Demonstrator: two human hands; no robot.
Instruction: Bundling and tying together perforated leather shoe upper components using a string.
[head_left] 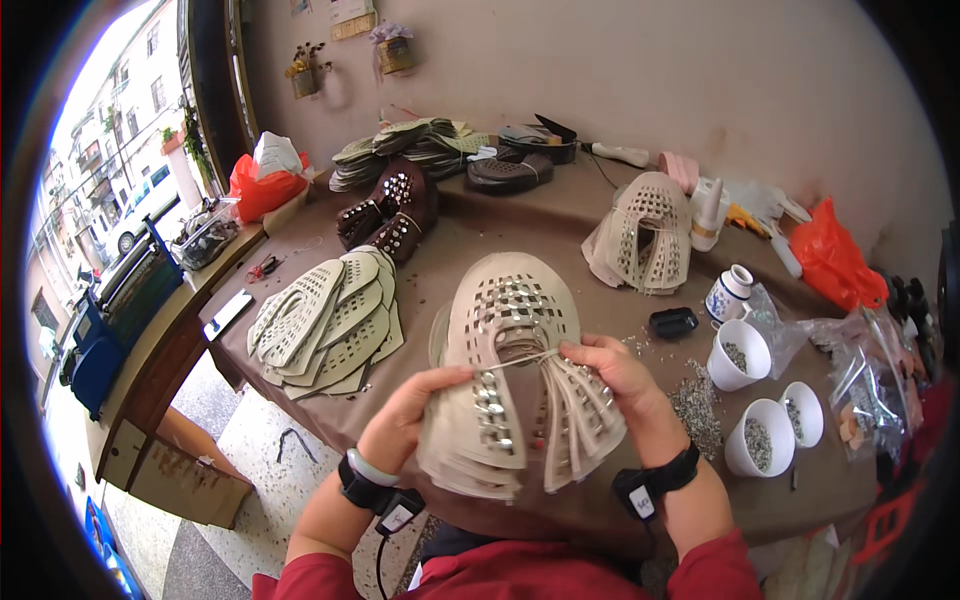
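Note:
In front of me, I hold a thick stack of beige shoe uppers (512, 275) between both hands. The pieces are horseshoe-shaped and punched with square holes, and silvery studs show on the top one. A thin band (515, 360) crosses the stack below the central opening. My left hand (405, 400) grips its left edge, thumb on top. On the opposite side my right hand (618, 372) is closed round the edge, its thumb near the band's end. The fingers under the stack are hidden.
Fanned pale uppers (325, 325) lie left, with dark studded uppers (395, 210) behind. Another beige bundle (640, 235) stands back right. White cups (738, 355) of small studs, loose studs (697, 410) and a black case (673, 322) are at right. A phone (228, 315) lies at the left edge.

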